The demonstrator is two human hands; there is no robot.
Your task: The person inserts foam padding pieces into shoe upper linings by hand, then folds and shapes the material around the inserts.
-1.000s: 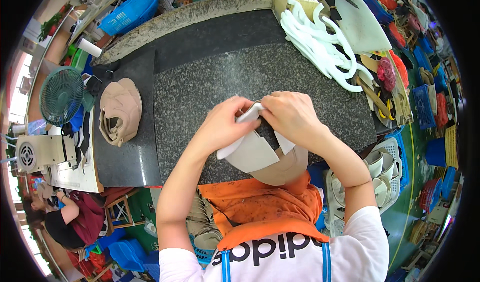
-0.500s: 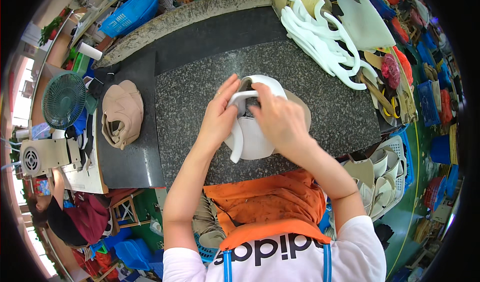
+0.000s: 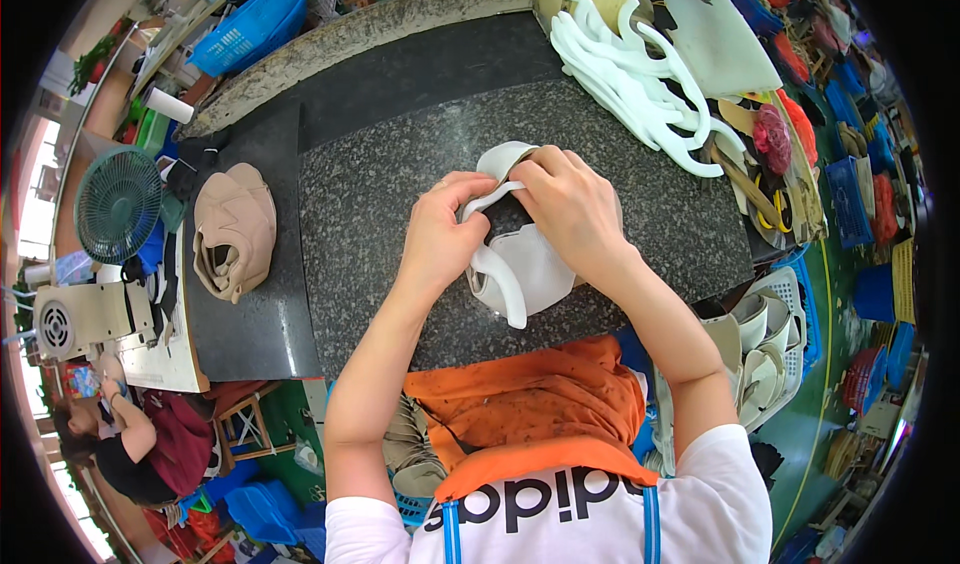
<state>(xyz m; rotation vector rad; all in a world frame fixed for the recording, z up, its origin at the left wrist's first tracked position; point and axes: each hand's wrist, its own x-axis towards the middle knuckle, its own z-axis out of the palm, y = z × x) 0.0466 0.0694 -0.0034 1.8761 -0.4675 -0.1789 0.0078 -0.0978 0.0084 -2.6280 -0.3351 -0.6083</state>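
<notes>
black lettering (image 3: 567, 494) crosses the white shirt (image 3: 715, 494). left hand (image 3: 440, 226), right hand (image 3: 572, 204): each grip pinching the white strip (image 3: 504, 276) at the white cap (image 3: 540, 266), over mid bench (image 3: 400, 129). pale strips (image 3: 625, 89) far right; beige caps (image 3: 242, 214) left.

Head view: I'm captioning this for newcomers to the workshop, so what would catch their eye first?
Probably the left hand and right hand at the centre, pinching a white strip along the opening of a pale curved piece. Next, the heap of pale mint strips, bright at the far right of the dark speckled slab. Then the vivid orange apron by the slab's near edge.
</notes>
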